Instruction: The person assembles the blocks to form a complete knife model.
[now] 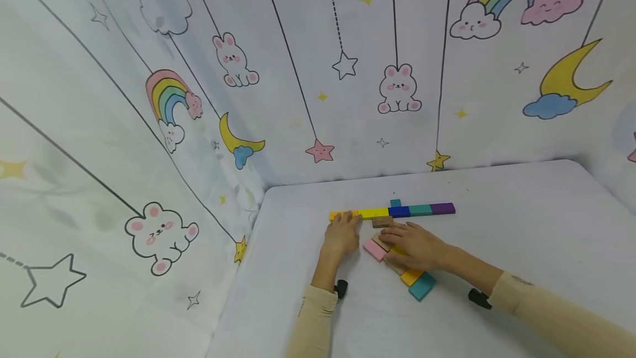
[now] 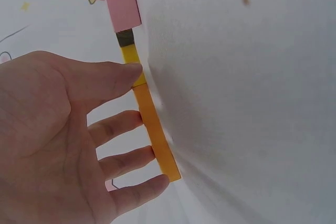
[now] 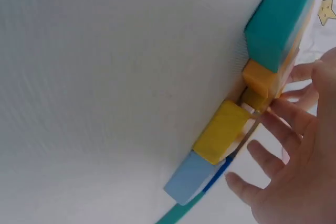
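I'm resting the left hand on the left end of a long block row on the white worktop. Its fingers are spreading apart, the thumb lying over the yellow block and the fingertips touching the orange block. To the right, the row is running on through the blue block, the long teal block and the purple block; a brown block is lying just in front.

The right hand is reaching over a nearer group, fingers wide and gripping nothing I can make out; which pieces it's pressing, I cannot tell. The pink block, amber block and teal tile are showing around it.

I'm judging this step to be about neat alignment. So I'm favouring light, level pressure along the orange side, since pushing at one fingertip could be skewing the joint. On the right, I'm preferring flat fingers that aren't dragging neighbouring pieces apart.
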Demonstrator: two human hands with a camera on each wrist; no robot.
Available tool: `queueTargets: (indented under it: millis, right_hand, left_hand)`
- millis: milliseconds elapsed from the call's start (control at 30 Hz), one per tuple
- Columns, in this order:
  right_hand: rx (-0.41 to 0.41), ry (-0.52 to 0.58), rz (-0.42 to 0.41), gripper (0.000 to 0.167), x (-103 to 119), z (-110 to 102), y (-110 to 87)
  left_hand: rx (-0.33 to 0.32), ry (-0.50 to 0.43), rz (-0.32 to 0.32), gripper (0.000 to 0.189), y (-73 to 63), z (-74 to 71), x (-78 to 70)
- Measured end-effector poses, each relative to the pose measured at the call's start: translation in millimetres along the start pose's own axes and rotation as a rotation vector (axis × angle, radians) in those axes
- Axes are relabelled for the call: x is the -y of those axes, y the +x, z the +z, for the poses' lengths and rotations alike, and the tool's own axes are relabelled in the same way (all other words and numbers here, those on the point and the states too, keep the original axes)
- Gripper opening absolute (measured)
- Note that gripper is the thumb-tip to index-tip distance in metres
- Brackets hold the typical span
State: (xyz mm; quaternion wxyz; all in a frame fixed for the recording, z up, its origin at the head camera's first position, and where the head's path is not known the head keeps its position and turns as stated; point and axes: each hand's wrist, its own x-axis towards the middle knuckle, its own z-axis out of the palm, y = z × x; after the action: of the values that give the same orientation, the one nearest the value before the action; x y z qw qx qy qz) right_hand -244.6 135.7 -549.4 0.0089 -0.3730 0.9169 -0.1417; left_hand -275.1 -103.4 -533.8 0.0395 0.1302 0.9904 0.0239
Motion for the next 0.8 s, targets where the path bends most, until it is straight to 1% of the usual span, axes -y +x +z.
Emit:
queueTargets:
  millis: [133,233,433,600,667,800]
  right_hand:
    - [0.008,-0.057,-0.016,0.063,0.4,-1.8,-0.9]
    - [0.026,-0.054,-0.002,0.063,1.0,-3.3,-1.4]
    - [0.030,-0.066,0.009,0.063,-1.8,-1.0,-3.4]
    - [0.038,-0.022,-0.002,0.063,-6.5,2.8,-5.2]
    - [0.037,-0.010,-0.005,0.062,-7.7,2.9,-6.5]
    - [0.005,-0.029,-0.021,0.060,-8.8,-0.1,-8.5]
  left_hand:
    - [-0.004,0.003,0.009,0.053,-0.2,-1.2,0.4]
    - [-0.004,-0.002,0.010,0.054,-0.2,-1.4,0.6]
    - [0.001,-0.004,0.006,0.053,-1.0,-2.5,0.2]
    - [0.000,0.000,0.001,0.053,0.0,-1.4,0.3]
    - [0.005,-0.003,0.002,0.053,1.0,-0.7,0.5]
    - [0.037,0.001,-0.005,0.055,3.0,1.0,0.7]
